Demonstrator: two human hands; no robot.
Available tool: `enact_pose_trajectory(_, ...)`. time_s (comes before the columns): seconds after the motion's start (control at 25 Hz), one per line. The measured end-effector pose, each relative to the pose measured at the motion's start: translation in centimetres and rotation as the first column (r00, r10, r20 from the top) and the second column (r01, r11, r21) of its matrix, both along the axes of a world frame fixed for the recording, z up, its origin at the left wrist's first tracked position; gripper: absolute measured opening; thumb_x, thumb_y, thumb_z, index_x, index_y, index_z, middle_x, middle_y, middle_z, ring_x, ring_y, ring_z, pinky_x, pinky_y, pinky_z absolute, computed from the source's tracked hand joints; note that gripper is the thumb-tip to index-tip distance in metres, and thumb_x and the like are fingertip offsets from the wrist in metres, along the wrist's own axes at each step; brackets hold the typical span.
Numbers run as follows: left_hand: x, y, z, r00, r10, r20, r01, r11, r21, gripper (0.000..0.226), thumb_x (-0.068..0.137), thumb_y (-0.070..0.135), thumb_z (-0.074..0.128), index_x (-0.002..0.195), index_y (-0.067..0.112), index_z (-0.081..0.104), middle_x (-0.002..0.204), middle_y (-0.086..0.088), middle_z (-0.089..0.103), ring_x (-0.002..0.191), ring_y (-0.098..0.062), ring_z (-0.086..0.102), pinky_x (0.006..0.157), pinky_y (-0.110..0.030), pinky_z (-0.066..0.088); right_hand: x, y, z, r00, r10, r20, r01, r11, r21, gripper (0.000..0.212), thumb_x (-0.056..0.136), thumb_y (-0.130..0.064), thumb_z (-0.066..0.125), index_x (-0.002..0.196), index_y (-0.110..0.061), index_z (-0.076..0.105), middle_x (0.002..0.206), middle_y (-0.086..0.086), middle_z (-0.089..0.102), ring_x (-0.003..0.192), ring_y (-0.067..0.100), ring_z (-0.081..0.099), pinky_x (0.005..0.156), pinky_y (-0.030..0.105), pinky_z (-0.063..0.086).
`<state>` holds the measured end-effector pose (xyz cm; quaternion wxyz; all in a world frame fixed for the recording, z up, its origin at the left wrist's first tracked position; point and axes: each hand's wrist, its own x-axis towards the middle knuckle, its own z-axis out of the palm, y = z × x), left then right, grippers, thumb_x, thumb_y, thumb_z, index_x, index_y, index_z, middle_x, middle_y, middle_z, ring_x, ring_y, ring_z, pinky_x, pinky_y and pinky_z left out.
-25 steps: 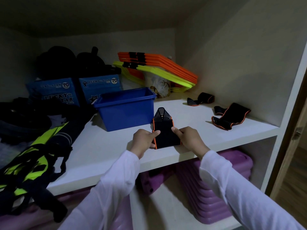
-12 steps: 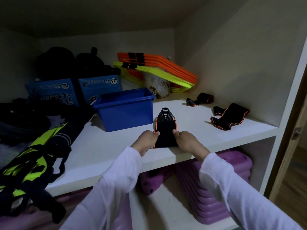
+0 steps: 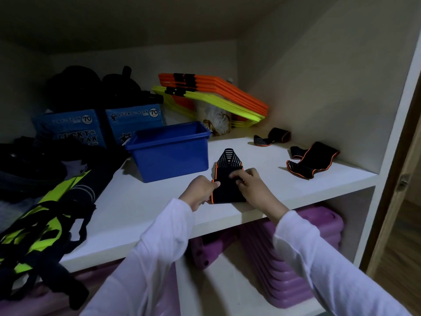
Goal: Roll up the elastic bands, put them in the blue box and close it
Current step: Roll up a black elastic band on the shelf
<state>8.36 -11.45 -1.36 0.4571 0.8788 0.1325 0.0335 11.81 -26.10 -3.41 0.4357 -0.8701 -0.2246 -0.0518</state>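
A black elastic band with orange edging lies flat on the white shelf, its striped end pointing away from me. My left hand pinches its left edge. My right hand grips its right side, with fingers reaching over the top of the band. The open blue box stands just behind and to the left of the band; I see no lid. Two more black and orange bands lie at the right: a partly rolled one near the back, and a loose one closer to the side wall.
Two blue cartons and dark gear stand behind the box. Orange and yellow flat hurdles lean in the back corner above a white bundle. Black and yellow vests cover the shelf's left. Purple step boards sit on the shelf below.
My right hand has moved its fingers from the band's right edge over onto its upper middle. The left hand keeps its hold on the left edge.
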Motion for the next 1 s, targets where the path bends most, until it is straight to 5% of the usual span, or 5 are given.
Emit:
enact_pose_trajectory(0.2,-0.2,-0.1,-0.1,0.997,0.025,0.076,-0.016,0.993,-0.12,0.024,0.09,0.021,0.055,0.112,0.013,0.055,0.089,-0.022,0.059,0.048,-0.015,0.04,0.048,-0.025,0.03,-0.7,-0.5,-0.2,0.999,0.04,-0.004,-0.04,0.996,-0.077,0.044,0.085,-0.039,0.061,0.12,-0.014,0.056,0.114,0.004,0.046,0.112,0.022,0.047,0.095,0.029,0.038)
enact_pose_trajectory(0.36,0.4,0.5,-0.8,0.964,-0.049,0.26,0.061,0.997,-0.038,0.017,0.087,0.016,0.059,0.075,0.028,0.06,0.094,0.0,0.05,0.087,-0.027,0.06,0.072,-0.038,0.055,-1.0,-0.6,-0.2,0.998,0.063,0.017,-0.057,0.966,-0.252,0.071,0.072,-0.04,0.073,0.133,-0.017,0.043,0.129,0.004,0.041,0.121,0.024,0.038,0.1,0.03,0.035)
enact_pose_trajectory(0.48,0.6,0.7,-1.0,0.926,-0.218,0.309,0.223,0.975,0.019,0.035,0.088,0.0,0.049,0.075,0.028,0.065,0.114,0.006,0.052,0.121,-0.014,0.047,0.093,-0.024,0.046,-0.6,-1.1,0.2,0.995,0.104,0.0,-0.101,0.965,-0.243,0.067,0.074,-0.035,0.073,0.132,-0.018,0.046,0.128,0.005,0.045,0.122,0.024,0.041,0.101,0.031,0.036)
enact_pose_trajectory(0.84,0.2,1.8,-1.4,0.915,-0.38,0.136,0.358,0.919,0.164,0.032,0.083,0.045,0.06,0.112,0.03,0.064,0.104,-0.001,0.069,0.089,-0.015,0.065,0.081,-0.026,0.051,-0.8,-2.5,1.0,0.965,0.24,-0.105,-0.252,0.96,-0.121,0.052,0.073,-0.022,0.076,0.121,-0.018,0.057,0.104,0.001,0.062,0.095,0.015,0.059,0.083,0.026,0.048)
enact_pose_trajectory(1.0,-0.4,1.9,-1.0,0.905,-0.412,0.11,0.42,0.905,-0.066,0.042,0.063,0.046,0.076,0.095,0.029,0.055,0.101,0.003,0.065,0.085,-0.014,0.063,0.071,-0.027,0.051,-0.6,-3.1,1.1,0.96,0.256,-0.116,-0.268,0.958,-0.101,0.051,0.071,-0.023,0.078,0.119,-0.022,0.059,0.104,-0.001,0.063,0.094,0.013,0.059,0.088,0.026,0.047)
